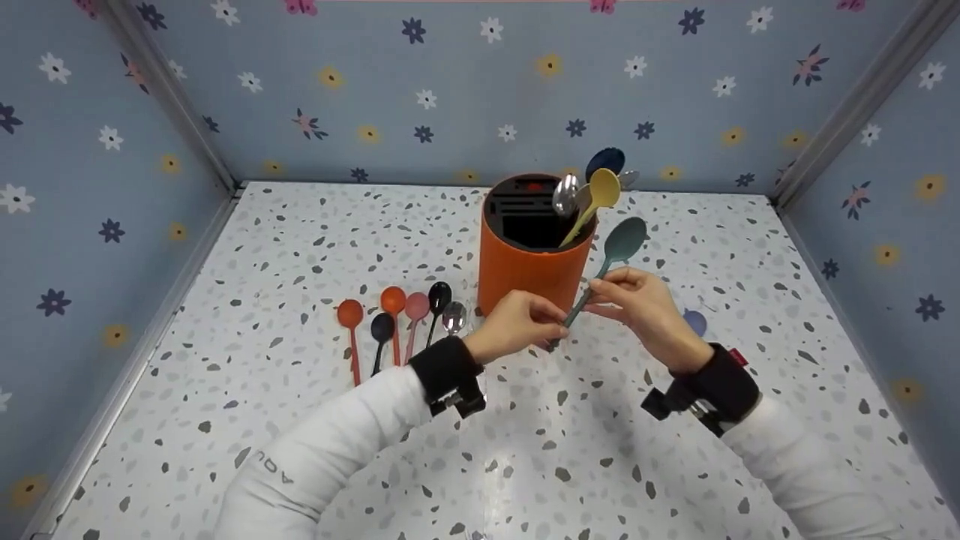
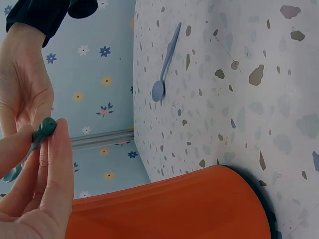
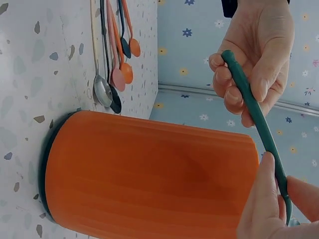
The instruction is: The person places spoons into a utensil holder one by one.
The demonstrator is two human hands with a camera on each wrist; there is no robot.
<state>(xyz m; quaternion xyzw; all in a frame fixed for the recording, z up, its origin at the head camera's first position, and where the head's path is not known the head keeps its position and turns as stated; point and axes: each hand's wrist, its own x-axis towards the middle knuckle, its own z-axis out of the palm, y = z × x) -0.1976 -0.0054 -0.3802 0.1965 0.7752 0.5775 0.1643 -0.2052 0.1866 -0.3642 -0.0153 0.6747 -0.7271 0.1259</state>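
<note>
Both hands hold a dark green spoon (image 1: 626,238), bowl up and tilted, in front of the orange utensil holder (image 1: 525,274). My left hand (image 1: 521,326) pinches the lower end of its handle; in the right wrist view the thumb lies along the green handle (image 3: 251,102). Higher up, close below the bowl, my right hand (image 1: 637,304) pinches the same handle between thumb and fingers. Standing in the holder's right side are a yellow spoon (image 1: 604,187), a dark blue spoon (image 1: 606,159) and shiny metal utensils (image 1: 565,196).
Left of the holder lies a row of spoons: a red-orange spoon (image 1: 350,313), an orange spoon (image 1: 393,300), a pink spoon (image 1: 417,306), a metal spoon (image 1: 454,318) and dark ones. A blue-violet spoon (image 2: 158,91) lies to the right. Flowered panels (image 1: 450,90) enclose the speckled table (image 1: 300,225).
</note>
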